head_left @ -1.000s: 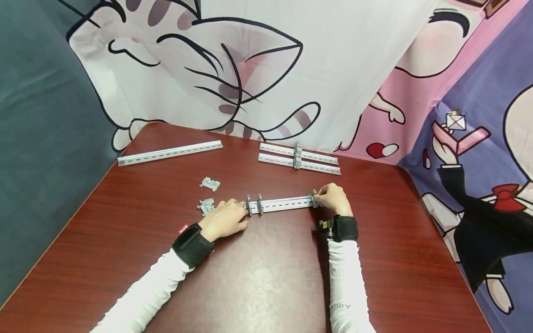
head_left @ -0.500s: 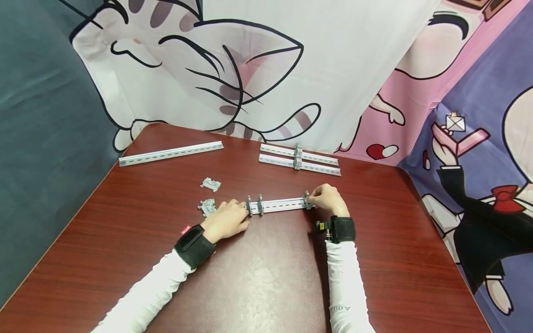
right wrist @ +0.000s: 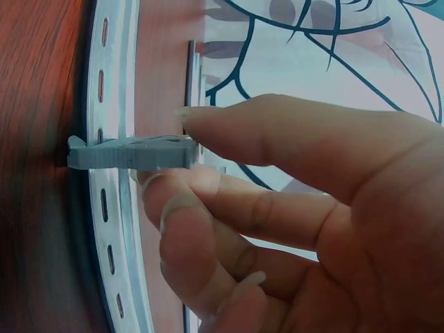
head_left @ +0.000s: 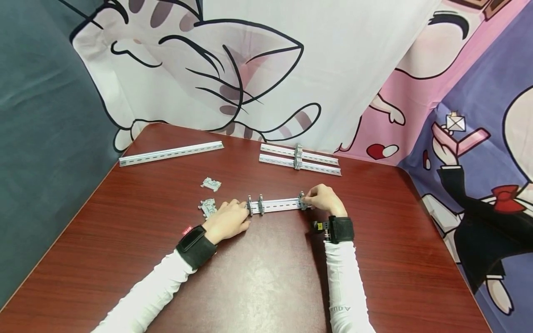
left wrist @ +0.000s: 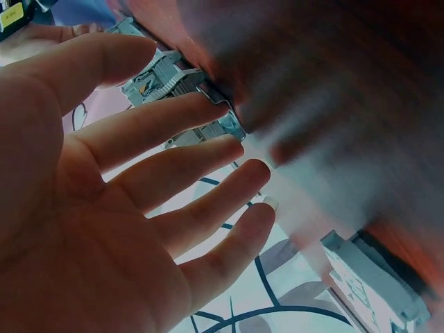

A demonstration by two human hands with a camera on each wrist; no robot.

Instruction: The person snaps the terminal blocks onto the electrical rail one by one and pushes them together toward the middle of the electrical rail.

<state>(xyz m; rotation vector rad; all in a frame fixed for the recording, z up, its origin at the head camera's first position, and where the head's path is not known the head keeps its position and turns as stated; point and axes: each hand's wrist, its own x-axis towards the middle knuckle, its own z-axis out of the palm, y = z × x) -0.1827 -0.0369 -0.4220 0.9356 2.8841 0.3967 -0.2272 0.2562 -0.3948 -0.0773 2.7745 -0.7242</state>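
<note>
A slotted DIN rail lies across the middle of the table, with two grey terminal blocks standing on it near its left end. My right hand pinches another grey terminal block between thumb and fingers; this block sits across the rail towards its right end. At the rail's left end rests my left hand, palm down. Its fingers are extended and spread in the left wrist view, fingertips right by the rail end.
Two loose terminal blocks lie flat left of the rail, one close to my left hand. A longer bare rail lies at the back left. At the back right, two parallel rails have grey blocks across them.
My right hand has moved left along the rail with the terminal block, from near the right end inward. The left hand has stayed at the left end.
</note>
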